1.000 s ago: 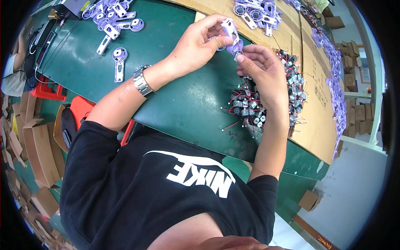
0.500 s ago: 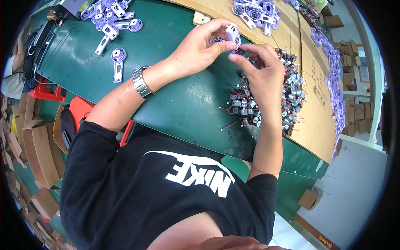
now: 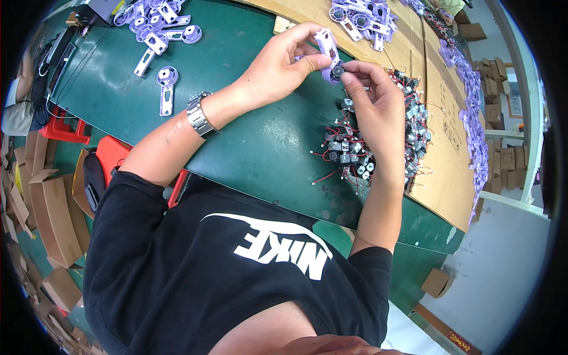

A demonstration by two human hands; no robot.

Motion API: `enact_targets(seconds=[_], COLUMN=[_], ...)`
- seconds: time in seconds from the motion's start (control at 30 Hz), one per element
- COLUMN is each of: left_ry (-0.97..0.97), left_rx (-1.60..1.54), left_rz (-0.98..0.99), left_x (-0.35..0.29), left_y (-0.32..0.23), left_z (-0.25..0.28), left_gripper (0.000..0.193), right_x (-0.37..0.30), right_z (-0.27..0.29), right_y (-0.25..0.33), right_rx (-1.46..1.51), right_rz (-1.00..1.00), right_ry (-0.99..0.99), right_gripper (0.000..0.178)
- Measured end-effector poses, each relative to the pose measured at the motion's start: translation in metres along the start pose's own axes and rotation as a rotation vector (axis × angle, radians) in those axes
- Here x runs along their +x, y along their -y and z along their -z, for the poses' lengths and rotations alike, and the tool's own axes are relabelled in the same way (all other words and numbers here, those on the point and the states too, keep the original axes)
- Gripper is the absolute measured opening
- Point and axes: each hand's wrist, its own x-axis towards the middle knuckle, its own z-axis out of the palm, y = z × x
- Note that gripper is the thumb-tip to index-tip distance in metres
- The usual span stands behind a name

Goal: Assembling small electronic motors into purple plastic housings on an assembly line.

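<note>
My left hand (image 3: pixel 279 64) pinches a lavender plastic housing (image 3: pixel 326 45) by its long handle part, holding it above the table with the round end pointing down. At that round end sits a small dark motor (image 3: pixel 338 70), and the thumb and fingers of my right hand (image 3: pixel 380 109) are closed on it. Whether the motor is fully seated in the housing I cannot tell. Beneath and beside my right hand lies a heap of small motors (image 3: pixel 349 155) with red wires. A single lavender housing (image 3: pixel 167 94) lies apart on the left of the table.
The green table (image 3: pixel 254 154) carries a pile of lavender housings (image 3: pixel 157 41) at the far left. Cardboard (image 3: pixel 444 160) covers its right side, with another housing pile (image 3: pixel 364 21) and a long row of lavender parts (image 3: pixel 473 118). A red stool (image 3: pixel 112 157) stands at the left.
The housing has tilted in my left hand, so its round end and the dark motor now show more plainly. My right-hand fingers have shifted slightly around the motor.
</note>
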Motion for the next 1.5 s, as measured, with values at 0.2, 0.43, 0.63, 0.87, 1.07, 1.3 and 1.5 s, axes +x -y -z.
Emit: enact_targets(seconds=[0.2, 0.43, 0.63, 0.87, 1.07, 1.3, 1.5], left_ry=[0.061, 0.038, 0.094, 0.081, 0.137, 0.189, 0.199], left_rx=[0.05, 0.028, 0.049, -0.169, -0.104, -0.106, -0.117], left_rz=[-0.022, 0.022, 0.014, 0.003, -0.005, -0.006, -0.033], left_x=[0.0, 0.003, 0.003, 0.001, 0.002, -0.001, 0.0], left_y=[-0.002, -0.001, -0.005, -0.01, -0.012, -0.006, -0.006], left_z=[0.0, 0.004, 0.005, 0.003, 0.007, 0.002, 0.001], left_gripper=[0.036, 0.034, 0.034, 0.036, 0.036, 0.034, 0.033], right_x=[-0.001, 0.0, -0.002, 0.003, 0.007, 0.007, 0.006], right_z=[-0.003, -0.006, -0.004, 0.004, 0.009, 0.013, 0.017], right_y=[-0.004, -0.012, -0.017, 0.0, -0.006, -0.01, -0.013], right_rx=[-0.063, 0.074, -0.163, 0.443, 0.746, 0.618, 0.483], right_rz=[0.034, 0.034, 0.061, -0.193, -0.328, -0.389, -0.354], right_ry=[0.026, 0.016, -0.023, 0.286, 0.38, 0.347, 0.361], right_gripper=[0.021, 0.02, 0.031, 0.043, 0.051, 0.048, 0.045])
